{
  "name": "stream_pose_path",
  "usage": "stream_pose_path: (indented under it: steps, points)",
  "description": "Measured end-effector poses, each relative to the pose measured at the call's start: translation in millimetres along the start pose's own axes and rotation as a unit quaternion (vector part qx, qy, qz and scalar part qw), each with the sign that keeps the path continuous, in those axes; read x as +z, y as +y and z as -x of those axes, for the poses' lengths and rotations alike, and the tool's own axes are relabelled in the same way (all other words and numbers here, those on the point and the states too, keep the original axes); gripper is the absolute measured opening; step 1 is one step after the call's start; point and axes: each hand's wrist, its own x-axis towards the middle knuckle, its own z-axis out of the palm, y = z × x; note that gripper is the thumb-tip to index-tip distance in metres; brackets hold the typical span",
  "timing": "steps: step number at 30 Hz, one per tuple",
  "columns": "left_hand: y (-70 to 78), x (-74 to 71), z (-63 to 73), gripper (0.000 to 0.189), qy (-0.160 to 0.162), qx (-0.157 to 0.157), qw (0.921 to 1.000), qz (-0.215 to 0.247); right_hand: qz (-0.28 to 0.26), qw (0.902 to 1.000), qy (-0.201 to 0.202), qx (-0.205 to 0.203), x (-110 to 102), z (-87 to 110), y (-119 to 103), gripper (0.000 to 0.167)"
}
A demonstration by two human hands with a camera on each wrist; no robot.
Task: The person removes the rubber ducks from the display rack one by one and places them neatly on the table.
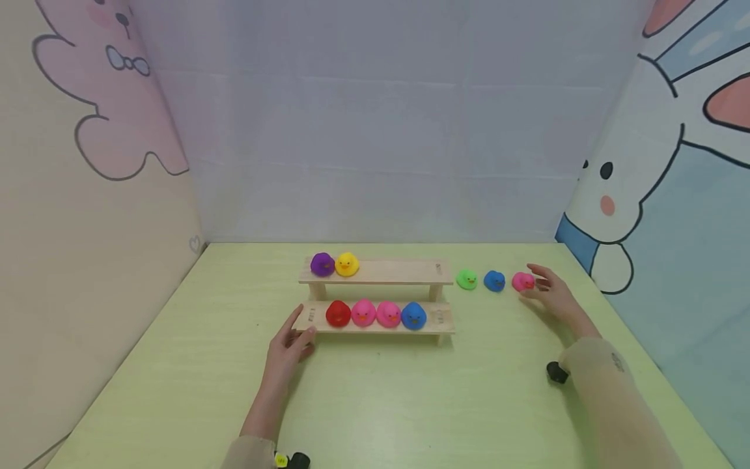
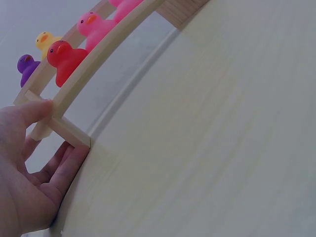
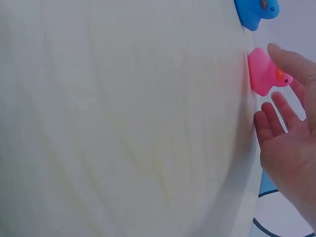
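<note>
pink duck [image 1: 523, 281] sits between the parted, empty fingers of the right hand [image 1: 555, 298]; left hand [image 1: 287, 346] grips the wooden rack [image 1: 398, 270].

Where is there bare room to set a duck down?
Bare: the upper shelf right of the yellow duck; the table left of the left hand, and in front of the lower shelf.

Crowded: the lower shelf's middle, from red duck to blue duck; the row from green duck to right hand.
</note>
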Motion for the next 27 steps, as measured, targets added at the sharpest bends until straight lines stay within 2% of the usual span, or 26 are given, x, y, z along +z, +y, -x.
stream_pose_path:
  steps: [5, 10, 18, 27]
  points:
    - [-0.5, -0.3, -0.7, 0.063, 0.0, -0.004, 1.0, -0.001, 0.035, 0.9987, 0.01, -0.035, -2, -8.1, -18, 0.074]
    - [-0.7, -0.1, -1.6, 0.063, 0.0, -0.005, 1.0, 0.001, 0.053, 0.9948, 0.033, -0.081, 4, -19.9, -48, 0.074]
    - [-2.2, 0.1, -1.5, 0.062, 0.004, -0.006, 1.0, -0.001, 0.006, 0.9892, 0.054, -0.136, 29, -28.9, -110, 0.071]
    - [0.3, 0.3, 0.0, 0.062, 0.005, -0.006, 1.0, -0.001, -0.074, 0.9755, 0.064, -0.197, 78, -26.3, -180, 0.065]
